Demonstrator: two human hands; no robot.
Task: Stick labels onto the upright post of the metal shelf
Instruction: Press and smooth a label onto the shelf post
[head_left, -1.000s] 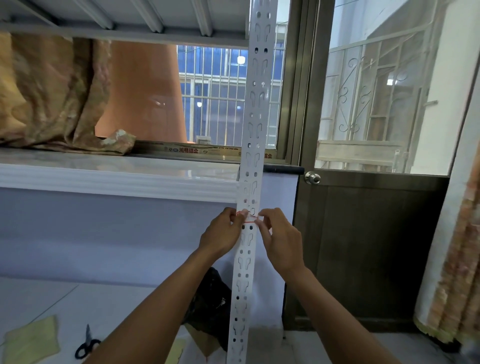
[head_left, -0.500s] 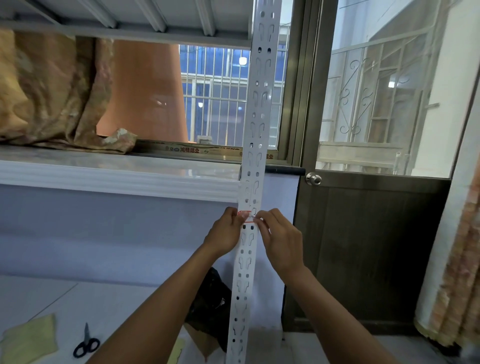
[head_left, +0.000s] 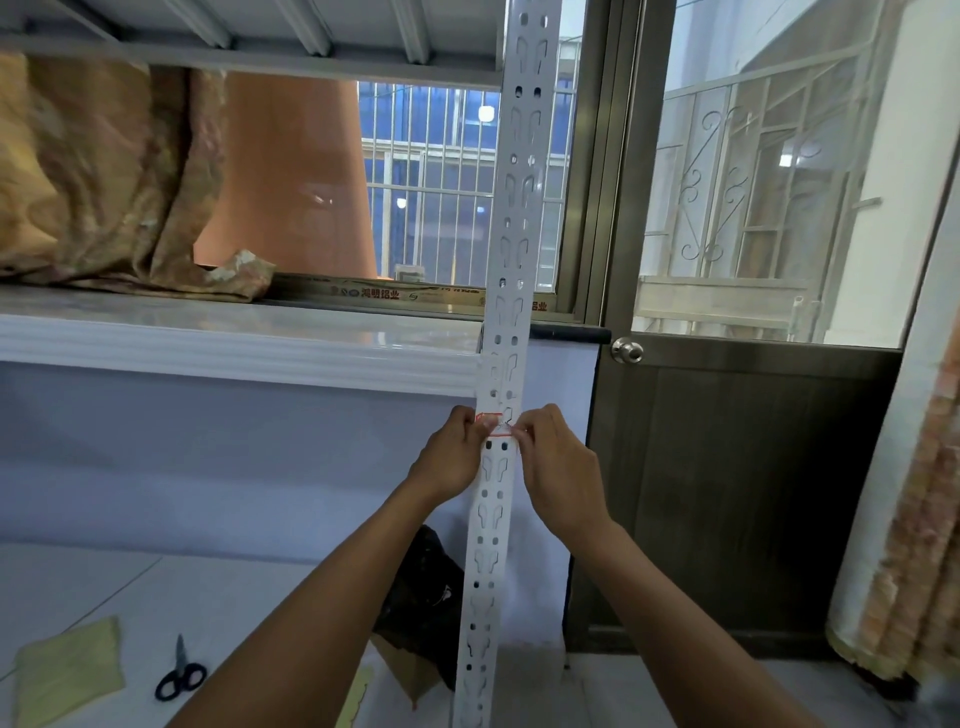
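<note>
Forearms rise from the lower edge and converge on the post. Left hand sits at the post's left edge, fingers curled, thumb tip pressing the left end of the label. Right hand sits at the right edge, back toward the camera, fingertips pinching the label's right end. Both hands are thus grasping the label.

The label is white with a red border. It lies across the post's face between the two hands, just above a pair of holes. How far it is stuck down cannot be told.

The post is white, perforated and upright, and runs past the hands to the shelf overhead. A dark bag lies behind the post, below the hands.

Down and left of the left hand, scissors and a yellow sheet lie on the floor. Above the left hand is a white sill bearing a bunched curtain. Up and right of the right hand is a round knob on a dark door.
</note>
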